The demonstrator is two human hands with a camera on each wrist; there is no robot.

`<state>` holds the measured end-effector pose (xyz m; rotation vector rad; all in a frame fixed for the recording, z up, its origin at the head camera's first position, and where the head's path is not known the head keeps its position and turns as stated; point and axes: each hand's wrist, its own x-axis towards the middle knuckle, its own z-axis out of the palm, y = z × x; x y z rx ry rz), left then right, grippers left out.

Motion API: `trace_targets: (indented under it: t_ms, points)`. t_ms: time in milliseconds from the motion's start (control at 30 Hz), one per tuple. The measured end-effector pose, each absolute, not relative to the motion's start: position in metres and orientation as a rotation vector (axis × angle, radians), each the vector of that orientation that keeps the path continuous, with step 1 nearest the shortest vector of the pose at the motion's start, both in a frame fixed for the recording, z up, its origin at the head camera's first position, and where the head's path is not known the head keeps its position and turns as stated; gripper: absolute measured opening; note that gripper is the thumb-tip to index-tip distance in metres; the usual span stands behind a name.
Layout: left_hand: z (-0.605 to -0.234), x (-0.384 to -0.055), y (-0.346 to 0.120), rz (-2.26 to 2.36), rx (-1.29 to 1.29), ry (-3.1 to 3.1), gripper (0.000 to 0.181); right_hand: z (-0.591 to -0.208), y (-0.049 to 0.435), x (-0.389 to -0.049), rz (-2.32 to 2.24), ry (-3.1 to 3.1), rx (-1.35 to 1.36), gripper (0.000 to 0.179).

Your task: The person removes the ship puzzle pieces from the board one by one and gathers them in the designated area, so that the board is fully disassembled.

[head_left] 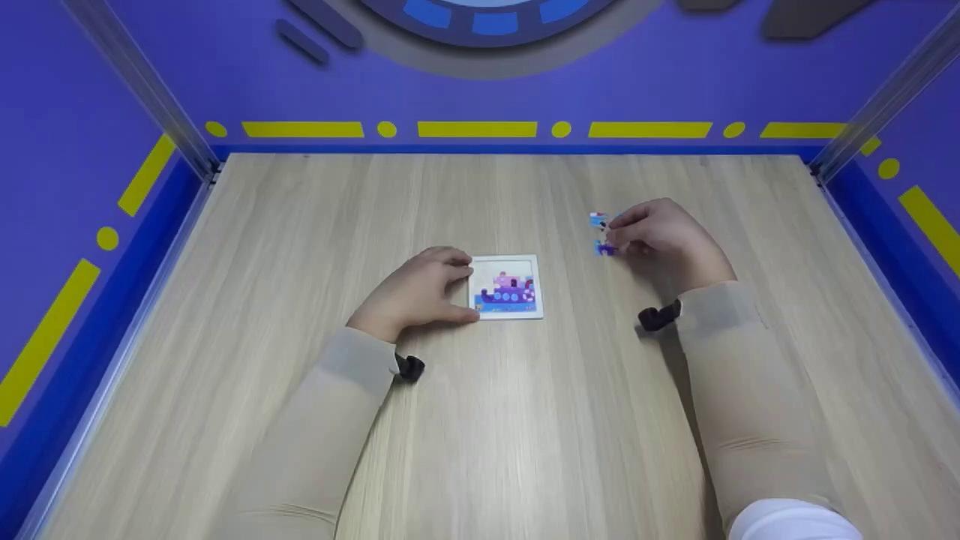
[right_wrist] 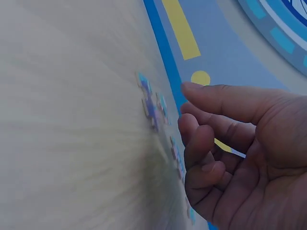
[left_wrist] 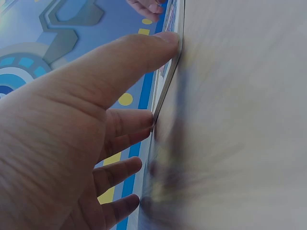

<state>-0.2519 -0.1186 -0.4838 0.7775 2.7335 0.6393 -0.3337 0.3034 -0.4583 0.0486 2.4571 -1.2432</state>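
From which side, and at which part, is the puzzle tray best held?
I would take the white rim of the puzzle tray from the left: this thin, straight border surrounds the picture, and the left hand touches that side.

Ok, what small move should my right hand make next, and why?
Probably pinch one of the loose puzzle pieces: your right hand is close to them, your left hand touches the puzzle tray, and the tray's upper left looks unfilled.
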Motion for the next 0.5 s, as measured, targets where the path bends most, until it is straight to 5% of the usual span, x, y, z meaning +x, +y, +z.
trace_targets:
  t_ms: [500]
  points:
    - [-0.484, -0.253, -0.119, 0.639, 0.803, 2.739, 0.087, -0.432, 0.246, -0.312, -1.401, 2.504, -0.116, 0.04]
